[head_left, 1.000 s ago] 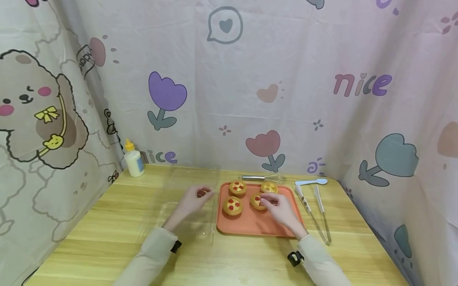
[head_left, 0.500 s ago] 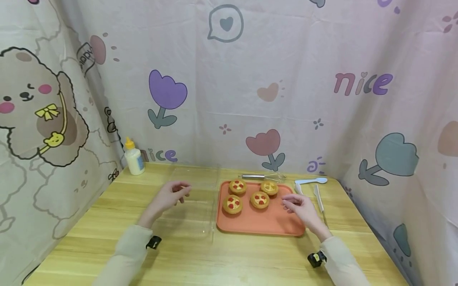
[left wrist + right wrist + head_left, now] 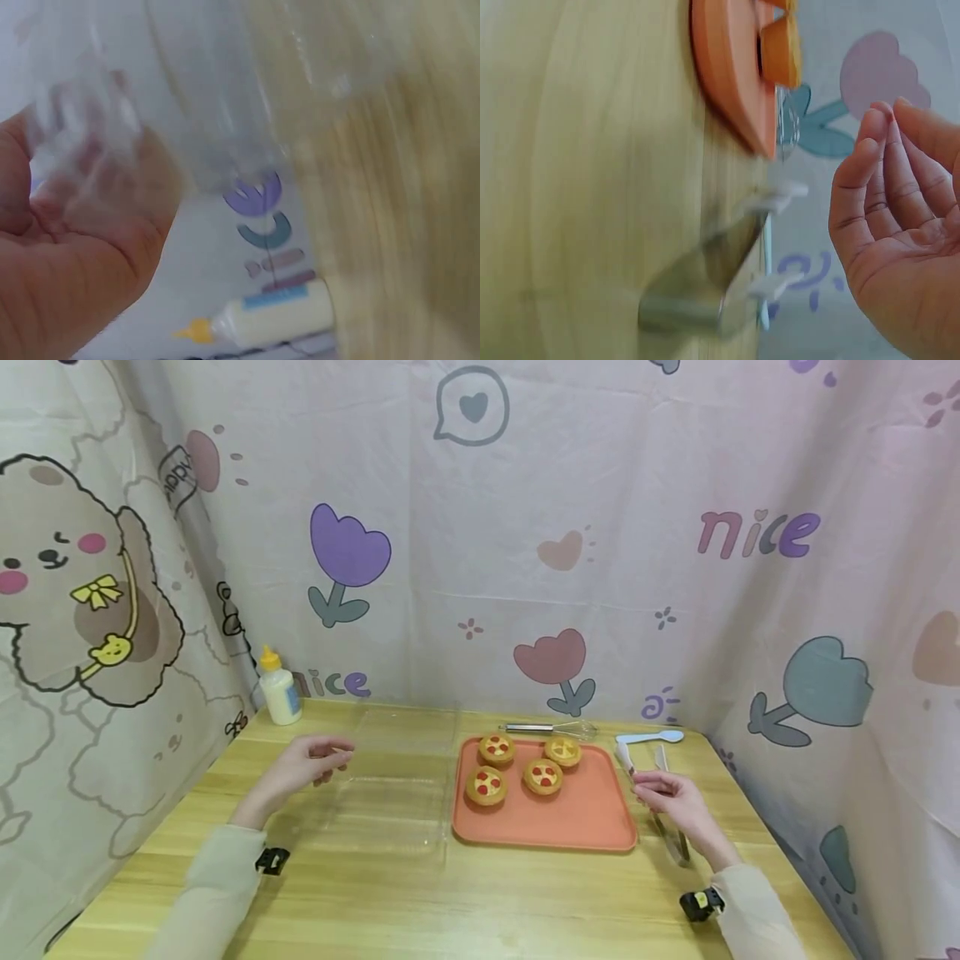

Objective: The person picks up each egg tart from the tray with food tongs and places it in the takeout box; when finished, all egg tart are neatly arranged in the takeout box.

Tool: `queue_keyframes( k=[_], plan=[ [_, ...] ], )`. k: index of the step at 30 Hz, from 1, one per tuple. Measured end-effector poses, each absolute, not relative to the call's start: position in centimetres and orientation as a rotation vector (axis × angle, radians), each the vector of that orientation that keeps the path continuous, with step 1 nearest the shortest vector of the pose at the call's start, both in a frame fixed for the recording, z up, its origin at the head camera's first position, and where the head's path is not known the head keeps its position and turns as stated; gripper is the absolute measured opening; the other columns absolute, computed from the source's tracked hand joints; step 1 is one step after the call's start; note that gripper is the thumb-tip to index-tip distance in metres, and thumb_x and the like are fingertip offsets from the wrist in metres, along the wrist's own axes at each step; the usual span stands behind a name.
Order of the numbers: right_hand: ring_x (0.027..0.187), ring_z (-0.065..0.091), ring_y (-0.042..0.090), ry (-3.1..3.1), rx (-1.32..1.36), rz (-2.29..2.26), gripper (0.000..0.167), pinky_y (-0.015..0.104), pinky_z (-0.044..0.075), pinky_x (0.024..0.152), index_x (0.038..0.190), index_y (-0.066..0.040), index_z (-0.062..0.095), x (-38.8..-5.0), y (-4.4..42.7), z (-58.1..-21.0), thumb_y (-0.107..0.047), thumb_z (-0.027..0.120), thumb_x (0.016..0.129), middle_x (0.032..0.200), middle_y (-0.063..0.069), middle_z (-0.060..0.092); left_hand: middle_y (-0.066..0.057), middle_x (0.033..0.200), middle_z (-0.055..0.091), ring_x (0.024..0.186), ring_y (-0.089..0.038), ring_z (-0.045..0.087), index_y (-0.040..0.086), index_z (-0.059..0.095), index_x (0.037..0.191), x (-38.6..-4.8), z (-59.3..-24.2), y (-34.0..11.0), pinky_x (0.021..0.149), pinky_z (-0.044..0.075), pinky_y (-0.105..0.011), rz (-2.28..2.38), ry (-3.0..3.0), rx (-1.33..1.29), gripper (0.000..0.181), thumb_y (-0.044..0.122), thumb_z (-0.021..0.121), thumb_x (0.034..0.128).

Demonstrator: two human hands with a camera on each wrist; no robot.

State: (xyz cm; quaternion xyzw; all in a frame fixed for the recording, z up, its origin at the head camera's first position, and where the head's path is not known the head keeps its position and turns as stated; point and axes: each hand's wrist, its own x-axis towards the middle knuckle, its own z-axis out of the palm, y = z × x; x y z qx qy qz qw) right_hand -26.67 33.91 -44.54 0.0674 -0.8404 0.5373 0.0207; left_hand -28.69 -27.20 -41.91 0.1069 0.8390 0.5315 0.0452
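Observation:
Four small tarts sit on the orange tray (image 3: 555,831); three have red toppings, such as the front left tart (image 3: 486,786), and the back right tart (image 3: 562,752) has yellow. To the tray's left lies a clear plastic container (image 3: 397,810) with its lid raised behind. My left hand (image 3: 296,768), fingers loosely bent and holding nothing, is at the container's left side. Over the metal tongs (image 3: 678,847) hovers my right hand (image 3: 678,806), empty, its fingertips close together. The right wrist view shows a gap between the hand (image 3: 900,210) and the tongs (image 3: 682,311).
A glue bottle (image 3: 281,695) with a yellow cap stands at the table's back left corner. Behind the tray lies a whisk (image 3: 536,727), and a light blue spoon (image 3: 651,737) is at the back right. A patterned curtain (image 3: 480,527) hangs behind the table.
My left hand has moved left, away from the tray and container. My right hand has moved right, from the tarts to above the tongs. The tarts stay on the tray.

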Motion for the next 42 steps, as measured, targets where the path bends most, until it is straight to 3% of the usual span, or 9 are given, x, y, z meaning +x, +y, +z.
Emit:
queue_keyframes(
  k=[2, 8, 12, 18, 23, 29, 33, 42],
  plan=[
    [0.088, 0.069, 0.008, -2.618, 0.174, 1.640, 0.048, 0.027, 0.059, 0.072, 0.128, 0.012, 0.055, -26.5, 34.7, -44.7, -0.018, 0.067, 0.094, 0.104, 0.006, 0.074, -0.005, 0.092, 0.066, 0.064, -0.009, 0.050, -0.004, 0.057, 0.128, -28.8, -42.1, -28.0, 0.054, 0.047, -0.025, 1.642, 2.544, 0.309, 0.043, 0.027, 0.061, 0.0982],
    [0.088, 0.066, -0.001, -2.603, 0.167, 1.638, 0.046, 0.022, 0.057, 0.072, 0.128, 0.011, 0.055, -26.3, 36.8, -45.1, -0.015, 0.069, 0.092, 0.102, -0.009, 0.072, -0.001, 0.089, 0.063, 0.063, -0.008, 0.047, -0.008, 0.054, 0.130, -29.1, -42.7, -30.0, 0.055, 0.046, -0.024, 1.681, 2.513, 0.268, 0.047, 0.023, 0.063, 0.0971],
    [0.088, 0.064, -0.004, -2.619, 0.183, 1.645, 0.046, 0.018, 0.057, 0.075, 0.128, 0.013, 0.054, -26.2, 37.9, -45.6, -0.010, 0.070, 0.091, 0.103, -0.011, 0.071, 0.000, 0.088, 0.060, 0.065, -0.008, 0.047, -0.007, 0.054, 0.130, -29.2, -43.3, -30.8, 0.057, 0.048, -0.024, 1.660, 2.509, 0.236, 0.046, 0.024, 0.063, 0.0969],
    [0.087, 0.062, -0.004, -2.711, 0.136, 1.579, 0.053, 0.017, 0.057, 0.075, 0.130, 0.015, 0.051, -26.0, 38.8, -46.3, -0.009, 0.072, 0.088, 0.114, 0.011, 0.070, 0.001, 0.094, 0.056, 0.070, -0.010, 0.050, -0.006, 0.049, 0.135, -29.3, -43.9, -31.4, 0.062, 0.053, -0.027, 1.644, 2.459, 0.174, 0.053, 0.026, 0.066, 0.0950],
    [0.087, 0.060, -0.002, -2.771, 0.109, 1.547, 0.054, 0.018, 0.057, 0.074, 0.131, 0.013, 0.052, -25.8, 39.3, -46.6, -0.009, 0.074, 0.086, 0.120, 0.026, 0.063, -0.017, 0.120, 0.053, 0.089, -0.018, 0.058, -0.006, 0.042, 0.140, -29.4, -44.4, -31.9, 0.073, 0.057, -0.032, 1.677, 2.342, 0.192, 0.060, 0.021, 0.067, 0.0935],
    [0.087, 0.056, 0.003, -2.833, 0.138, 1.604, 0.056, 0.021, 0.058, 0.073, 0.132, 0.014, 0.050, -25.9, 39.9, -46.8, -0.009, 0.073, 0.087, 0.116, 0.023, 0.062, -0.032, 0.141, 0.039, 0.105, -0.023, 0.061, -0.005, 0.035, 0.145, -29.5, -45.3, -32.6, 0.086, 0.059, -0.036, 1.735, 2.232, 0.232, 0.064, 0.015, 0.066, 0.0937],
    [0.087, 0.053, 0.007, -2.886, 0.181, 1.596, 0.056, 0.021, 0.057, 0.073, 0.131, 0.015, 0.051, -25.9, 40.3, -46.8, -0.010, 0.073, 0.086, 0.110, 0.017, 0.060, -0.033, 0.140, 0.039, 0.113, -0.026, 0.059, -0.006, 0.032, 0.147, -29.4, -45.7, -32.9, 0.090, 0.058, -0.038, 1.739, 2.200, 0.273, 0.062, 0.014, 0.063, 0.0963],
    [0.093, 0.055, 0.011, -2.998, 0.221, 1.516, 0.056, 0.021, 0.054, 0.076, 0.133, 0.011, 0.052, -26.1, 40.9, -47.3, -0.017, 0.072, 0.089, 0.128, 0.029, 0.053, -0.026, 0.132, 0.048, 0.110, -0.023, 0.060, -0.006, 0.033, 0.146, -29.3, -45.7, -32.8, 0.087, 0.058, -0.037, 1.732, 2.201, 0.306, 0.061, 0.013, 0.063, 0.0959]
  ],
)
